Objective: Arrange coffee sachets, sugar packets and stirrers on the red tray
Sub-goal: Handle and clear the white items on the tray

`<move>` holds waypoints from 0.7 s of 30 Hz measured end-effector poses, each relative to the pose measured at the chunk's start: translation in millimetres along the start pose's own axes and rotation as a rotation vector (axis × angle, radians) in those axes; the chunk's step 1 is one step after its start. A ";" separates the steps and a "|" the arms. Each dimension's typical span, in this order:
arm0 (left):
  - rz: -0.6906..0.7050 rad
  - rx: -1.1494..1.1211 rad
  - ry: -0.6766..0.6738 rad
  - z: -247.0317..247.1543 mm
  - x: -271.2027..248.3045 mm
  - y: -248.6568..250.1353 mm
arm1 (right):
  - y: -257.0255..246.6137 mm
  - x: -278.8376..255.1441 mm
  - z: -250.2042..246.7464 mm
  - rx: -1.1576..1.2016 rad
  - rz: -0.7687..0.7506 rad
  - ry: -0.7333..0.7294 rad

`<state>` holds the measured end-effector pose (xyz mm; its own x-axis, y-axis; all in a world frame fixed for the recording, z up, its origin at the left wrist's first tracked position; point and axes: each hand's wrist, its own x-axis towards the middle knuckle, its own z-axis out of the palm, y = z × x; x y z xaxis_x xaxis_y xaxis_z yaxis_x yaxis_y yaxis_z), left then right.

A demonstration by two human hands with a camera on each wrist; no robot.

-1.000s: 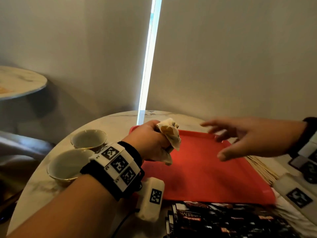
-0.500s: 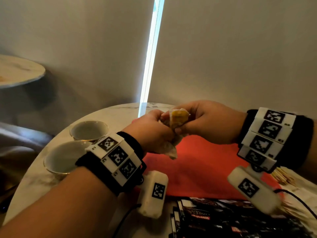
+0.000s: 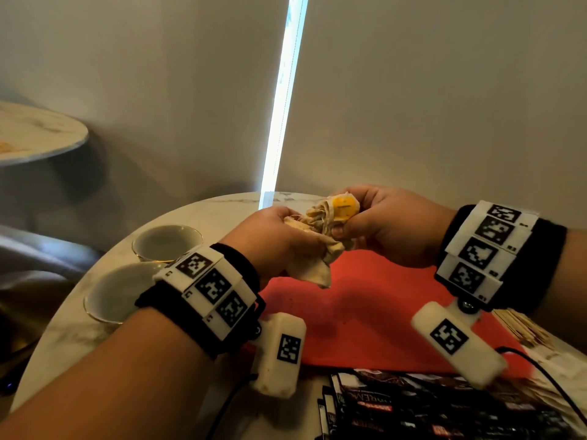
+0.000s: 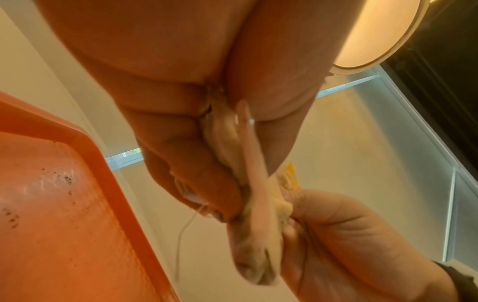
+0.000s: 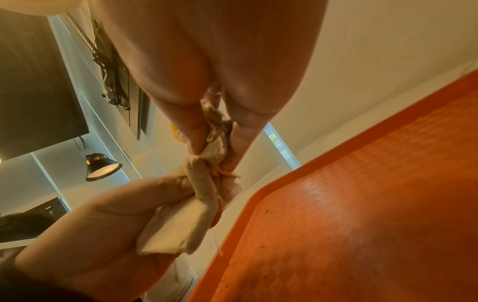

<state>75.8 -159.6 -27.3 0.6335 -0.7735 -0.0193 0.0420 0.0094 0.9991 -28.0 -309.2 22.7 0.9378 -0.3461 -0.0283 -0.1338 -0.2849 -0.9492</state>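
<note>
Both our left hand (image 3: pixel 279 236) and right hand (image 3: pixel 381 223) pinch one crumpled cloth (image 3: pixel 320 230); beneath this grip the red tray (image 3: pixel 374 315) lies bare, so opposing tugs risk dropping it there.

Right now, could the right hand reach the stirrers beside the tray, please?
Probably not yet: the right hand and left hand both grip a crumpled cloth. The stirrers lie close under the right forearm, unobstructed once it lets go.
</note>
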 end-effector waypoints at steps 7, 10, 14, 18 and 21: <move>-0.013 -0.039 -0.017 0.2 2.1 -4.2 | 0.9 0.7 -3.9 0.130 0.026 0.057; -0.024 -0.051 0.008 0.7 5.0 -5.6 | 2.8 0.2 -1.6 0.179 0.013 0.030; -0.051 -0.098 0.043 4.5 3.5 -5.2 | 1.9 1.7 2.1 0.124 -0.015 0.053; -0.059 -0.233 0.015 9.5 3.1 -4.6 | -0.9 2.9 7.6 0.074 -0.050 0.086; -0.055 -0.344 0.001 9.6 4.6 -3.5 | -2.7 2.5 10.7 0.082 -0.043 0.096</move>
<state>71.1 -169.3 -30.5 0.6238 -0.7781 -0.0729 0.3336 0.1808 0.9252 -21.8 -299.7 21.9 0.9066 -0.4201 0.0389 -0.0643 -0.2287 -0.9714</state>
